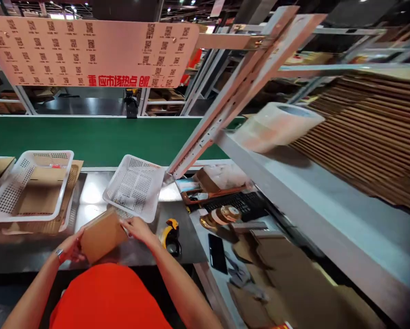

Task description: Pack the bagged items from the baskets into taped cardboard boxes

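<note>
Between my two hands a small brown cardboard box (103,235) is held tilted over the near edge of the metal bench. My left hand (71,249), with a watch at its wrist, grips the box's left end. My right hand (138,228) pinches its upper right corner. Just beyond the box lies a white perforated basket (136,185), which shows a small label inside. To the right of my right hand rests a yellow and black tape dispenser (171,235). The fingertips under the box are partly hidden.
Another white basket (29,183) with cardboard in it stands at left. A green conveyor belt (98,139) runs behind the bench. On the right are a slanted post (225,98), a shelf with tape rolls (273,128) and stacked cardboard (369,137), a phone (217,253), and a keyboard (242,205).
</note>
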`<state>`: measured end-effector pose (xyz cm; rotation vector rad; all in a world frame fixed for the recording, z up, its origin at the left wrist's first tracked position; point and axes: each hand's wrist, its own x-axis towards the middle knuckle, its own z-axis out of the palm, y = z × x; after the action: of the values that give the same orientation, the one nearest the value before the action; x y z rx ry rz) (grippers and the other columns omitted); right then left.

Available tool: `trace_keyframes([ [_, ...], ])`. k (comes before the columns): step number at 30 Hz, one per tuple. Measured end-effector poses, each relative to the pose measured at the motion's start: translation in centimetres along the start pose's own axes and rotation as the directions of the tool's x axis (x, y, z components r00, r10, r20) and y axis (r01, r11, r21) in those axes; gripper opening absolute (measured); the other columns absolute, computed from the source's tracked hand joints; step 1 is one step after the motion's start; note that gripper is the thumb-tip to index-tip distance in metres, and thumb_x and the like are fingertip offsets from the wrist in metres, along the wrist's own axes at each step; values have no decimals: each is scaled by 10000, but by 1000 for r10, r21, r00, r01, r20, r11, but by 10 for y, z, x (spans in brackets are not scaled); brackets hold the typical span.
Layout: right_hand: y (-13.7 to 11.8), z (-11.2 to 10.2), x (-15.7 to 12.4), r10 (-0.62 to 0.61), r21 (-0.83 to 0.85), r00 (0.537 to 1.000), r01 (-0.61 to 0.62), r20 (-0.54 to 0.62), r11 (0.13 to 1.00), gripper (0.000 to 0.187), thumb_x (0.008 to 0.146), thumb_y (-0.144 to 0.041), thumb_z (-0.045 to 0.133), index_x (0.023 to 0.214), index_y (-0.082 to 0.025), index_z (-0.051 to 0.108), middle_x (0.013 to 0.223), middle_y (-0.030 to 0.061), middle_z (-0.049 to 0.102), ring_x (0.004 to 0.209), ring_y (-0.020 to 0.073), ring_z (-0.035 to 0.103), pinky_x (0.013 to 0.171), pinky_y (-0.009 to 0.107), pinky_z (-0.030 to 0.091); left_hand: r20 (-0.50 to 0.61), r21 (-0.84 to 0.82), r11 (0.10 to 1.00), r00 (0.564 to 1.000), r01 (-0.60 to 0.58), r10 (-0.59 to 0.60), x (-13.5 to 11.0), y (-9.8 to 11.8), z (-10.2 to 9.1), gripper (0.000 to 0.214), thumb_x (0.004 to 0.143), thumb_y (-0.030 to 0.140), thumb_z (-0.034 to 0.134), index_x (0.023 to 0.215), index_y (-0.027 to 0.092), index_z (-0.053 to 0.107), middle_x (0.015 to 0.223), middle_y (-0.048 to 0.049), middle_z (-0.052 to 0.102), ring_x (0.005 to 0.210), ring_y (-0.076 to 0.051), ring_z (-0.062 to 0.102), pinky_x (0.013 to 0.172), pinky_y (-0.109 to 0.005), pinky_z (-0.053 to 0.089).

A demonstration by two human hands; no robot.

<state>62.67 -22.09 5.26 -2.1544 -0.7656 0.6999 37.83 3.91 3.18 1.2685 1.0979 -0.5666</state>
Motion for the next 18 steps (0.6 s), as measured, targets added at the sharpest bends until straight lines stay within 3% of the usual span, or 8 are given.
trace_keyframes([
  [2,0,-14,30,48,-103,998,-51,-31,993,406,1045,-462,600,1310,-232,804,1015,73,863,1056,269,793,993,351,553,-53,-47,998,998,39,-41,7,-11,5,980,666,1121,282,739,221,664,902,-173,760,919,-344,762,792,-419,573],
  [4,4,-25,62,76,-191,994,-91,-84,977,414,1069,-310,542,1422,-204,731,1248,113,827,1228,262,740,1080,353,511,-73,-92,994,995,63,-69,12,-19,15,966,672,1117,245,721,238,644,935,-203,768,946,-367,759,806,-447,567],
  [6,12,-32,90,111,-262,990,-129,-82,956,436,1025,-181,580,1443,-145,698,1420,173,745,1344,272,677,1142,364,477,-58,-136,989,996,60,-68,14,-24,27,940,681,1113,223,712,259,615,944,-209,772,947,-376,758,818,-464,560],
  [8,22,-33,110,149,-331,988,-157,-49,931,446,966,-138,678,1410,-107,693,1454,205,707,1355,291,662,1162,405,482,-20,-187,981,998,58,-63,11,-29,40,934,687,1114,217,719,261,598,940,-201,776,924,-363,755,827,-457,549],
  [11,39,-28,126,188,-410,982,-170,5,896,430,945,-239,792,1351,-139,692,1424,150,702,1302,296,672,1137,499,525,27,-278,958,998,63,-57,7,-34,58,970,689,1119,239,766,234,628,933,-182,785,858,-315,729,824,-418,513],
  [14,54,-22,132,225,-445,973,-179,52,877,393,960,-286,789,1319,-162,689,1297,95,739,1170,265,713,1042,473,577,53,-334,941,998,59,-44,6,-36,73,967,666,1128,300,773,230,642,897,-159,777,797,-285,688,803,-396,474],
  [18,64,-19,134,261,-462,964,-204,60,863,396,886,-219,809,1255,-104,725,1248,174,746,1142,285,724,1002,399,552,124,-277,960,992,29,6,11,-35,83,923,606,1140,363,709,255,605,741,-92,690,653,-261,580,768,-419,444],
])
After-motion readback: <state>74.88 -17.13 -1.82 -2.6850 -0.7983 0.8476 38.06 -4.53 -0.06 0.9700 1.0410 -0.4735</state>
